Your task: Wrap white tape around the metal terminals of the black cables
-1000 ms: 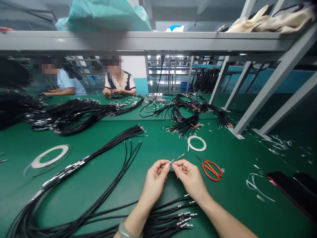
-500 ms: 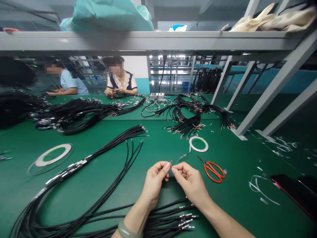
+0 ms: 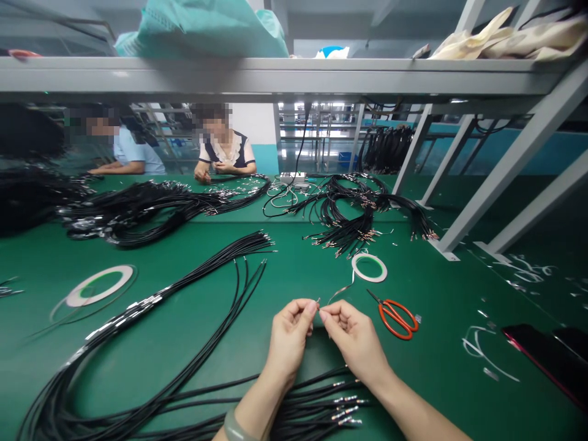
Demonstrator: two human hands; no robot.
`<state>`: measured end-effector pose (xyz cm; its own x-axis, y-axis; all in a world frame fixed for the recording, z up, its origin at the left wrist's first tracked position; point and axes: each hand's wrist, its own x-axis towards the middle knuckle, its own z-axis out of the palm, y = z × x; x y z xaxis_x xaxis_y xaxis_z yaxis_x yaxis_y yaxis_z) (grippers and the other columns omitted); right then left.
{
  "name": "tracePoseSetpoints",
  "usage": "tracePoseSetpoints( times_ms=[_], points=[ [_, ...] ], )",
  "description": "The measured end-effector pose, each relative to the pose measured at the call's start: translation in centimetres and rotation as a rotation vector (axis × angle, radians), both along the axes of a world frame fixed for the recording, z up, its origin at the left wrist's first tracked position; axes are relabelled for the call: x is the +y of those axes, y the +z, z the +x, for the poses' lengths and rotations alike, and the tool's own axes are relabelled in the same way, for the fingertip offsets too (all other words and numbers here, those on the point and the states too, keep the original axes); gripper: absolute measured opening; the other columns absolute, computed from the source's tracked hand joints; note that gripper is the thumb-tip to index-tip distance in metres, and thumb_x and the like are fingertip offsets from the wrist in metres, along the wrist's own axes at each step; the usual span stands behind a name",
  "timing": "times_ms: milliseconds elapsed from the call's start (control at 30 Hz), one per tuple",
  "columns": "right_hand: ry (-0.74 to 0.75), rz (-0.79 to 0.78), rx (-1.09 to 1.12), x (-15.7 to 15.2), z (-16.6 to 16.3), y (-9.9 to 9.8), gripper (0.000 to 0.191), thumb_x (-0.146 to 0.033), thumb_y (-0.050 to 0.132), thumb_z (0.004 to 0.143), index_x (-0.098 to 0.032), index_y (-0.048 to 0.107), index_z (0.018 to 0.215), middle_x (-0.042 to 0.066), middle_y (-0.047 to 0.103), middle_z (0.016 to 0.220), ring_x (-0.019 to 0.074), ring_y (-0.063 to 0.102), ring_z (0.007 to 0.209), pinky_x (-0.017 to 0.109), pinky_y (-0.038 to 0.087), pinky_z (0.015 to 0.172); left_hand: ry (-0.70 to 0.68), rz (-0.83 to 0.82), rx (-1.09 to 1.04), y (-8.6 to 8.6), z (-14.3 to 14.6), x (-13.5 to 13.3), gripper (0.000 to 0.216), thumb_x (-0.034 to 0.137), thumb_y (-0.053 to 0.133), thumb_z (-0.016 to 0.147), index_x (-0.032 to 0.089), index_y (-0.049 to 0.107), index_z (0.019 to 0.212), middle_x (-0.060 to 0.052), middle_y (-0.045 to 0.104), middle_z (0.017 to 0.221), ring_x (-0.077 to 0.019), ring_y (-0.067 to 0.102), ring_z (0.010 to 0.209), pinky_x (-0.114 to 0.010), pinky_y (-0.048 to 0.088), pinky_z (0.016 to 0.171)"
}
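Note:
In the head view my left hand (image 3: 290, 334) is closed in a pinch, with a thin cable tip (image 3: 318, 301) poking up between thumb and forefinger. Beside it, my right hand (image 3: 353, 337) pinches at the same spot, its fingertips nearly touching the left ones. A narrow tape strip (image 3: 340, 290) runs from a white tape roll (image 3: 384, 270) down to the right fingers, which hide its end. Orange-handled scissors (image 3: 399, 318) lie to the right of the hands. Under my forearms stretch black cables (image 3: 316, 398) with shiny metal ends.
A long black cable bundle (image 3: 184, 283) curves across the left of the green table (image 3: 427, 380). Another tape roll (image 3: 73, 298) lies at far left. More cables (image 3: 349, 214) sit behind. Phones (image 3: 546, 361) and tape scraps (image 3: 480, 349) are at right. Two people (image 3: 229, 150) sit opposite, below a shelf (image 3: 294, 76).
My hands hold the same pinch with barely any movement. At far left, the thin strand by the tape roll now reaches further out to the left.

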<state>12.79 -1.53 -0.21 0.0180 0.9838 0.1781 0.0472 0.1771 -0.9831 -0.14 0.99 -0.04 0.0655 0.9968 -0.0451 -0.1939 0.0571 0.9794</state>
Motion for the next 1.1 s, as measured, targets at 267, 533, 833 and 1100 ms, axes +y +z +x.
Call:
tracePoseSetpoints(
  times_ms=[267,533,833,1100],
  points=[
    [-0.039,-0.041,0.085,0.5,0.2,0.0,0.019,-0.033,0.061,0.086,-0.015,0.064,0.084,-0.002,0.059,0.062,0.0109,0.052,0.056,0.021,0.039,0.053,-0.066,0.102,0.07,-0.5,-0.4,0.3,0.023,0.029,0.067,0.079,0.015,0.068,0.097,-0.002,0.063,0.077,-0.0114,0.057,0.066,-0.021,0.048,0.064],
    [-0.035,-0.02,0.049,0.3,0.2,-0.3,0.017,-0.032,0.062,0.085,-0.015,0.066,0.085,0.0,0.062,0.067,0.0112,0.051,0.058,0.022,0.039,0.054,0.029,0.293,0.271,-1.2,-0.3,-0.1,0.01,0.025,0.06,0.084,0.02,0.067,0.089,-0.002,0.059,0.084,-0.0159,0.064,0.077,-0.026,0.053,0.071],
    [-0.035,-0.021,0.099,0.6,0.2,0.0,0.016,-0.03,0.062,0.086,-0.015,0.066,0.082,-0.003,0.056,0.06,0.0095,0.05,0.054,0.021,0.04,0.053,-0.002,0.113,0.053,-0.9,-0.1,0.1,0.013,0.027,0.065,0.08,0.015,0.065,0.087,-0.001,0.065,0.074,-0.0118,0.064,0.062,-0.022,0.053,0.061],
    [-0.035,-0.012,0.072,0.7,0.2,-0.2,0.019,-0.032,0.061,0.086,-0.015,0.065,0.082,-0.001,0.059,0.062,0.0096,0.048,0.054,0.021,0.037,0.05,-0.016,0.029,-0.004,-0.7,0.2,0.0,0.017,0.028,0.066,0.079,0.013,0.064,0.086,0.0,0.067,0.059,-0.0106,0.061,0.054,-0.02,0.051,0.055]
  ],
)
